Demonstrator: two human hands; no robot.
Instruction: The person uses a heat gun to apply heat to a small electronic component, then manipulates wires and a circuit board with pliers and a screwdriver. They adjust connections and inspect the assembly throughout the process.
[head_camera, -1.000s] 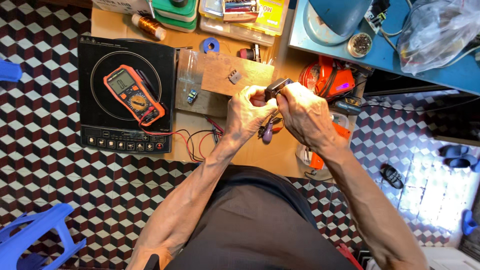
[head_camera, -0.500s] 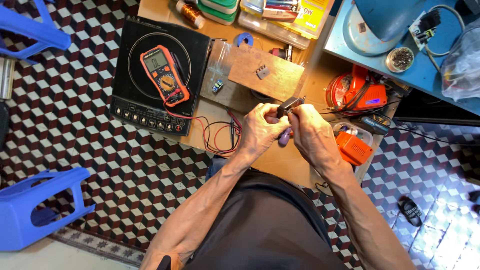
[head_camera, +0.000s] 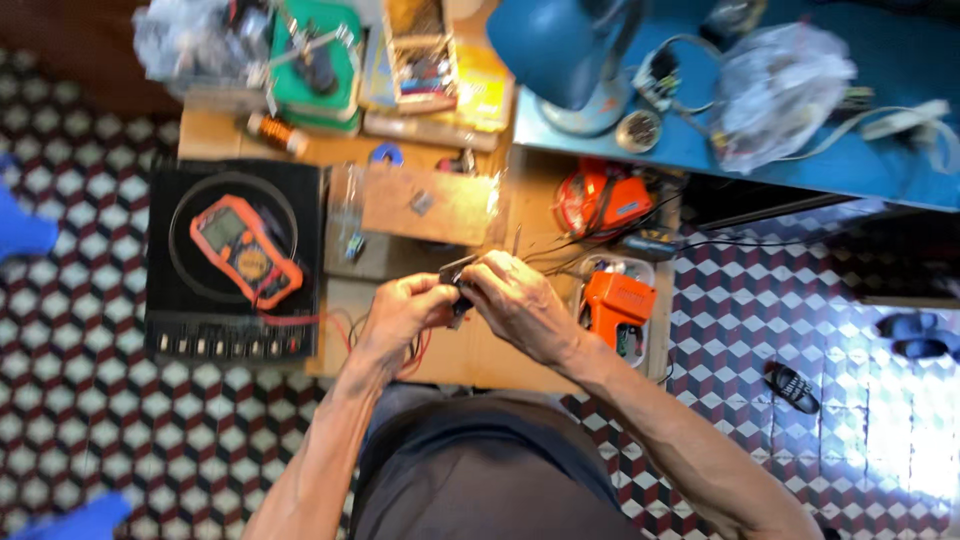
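My left hand (head_camera: 400, 315) and right hand (head_camera: 520, 305) met above the wooden board (head_camera: 480, 355), all fingers pinched around 1 small dark part (head_camera: 458, 285) held between them. It looked light, stiff and a bit delicate, best gripped by its ends. I counted 1 orange multimeter (head_camera: 245, 250) on the black cooktop (head_camera: 180, 330), and 2 orange tools to my right.

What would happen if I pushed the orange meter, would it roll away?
Probably not. The orange meter looks flat and boxy, lying face up on the black cooktop, so it would likely slide rather than roll. Its red leads look thin and floppy, and would probably drag along behind it.
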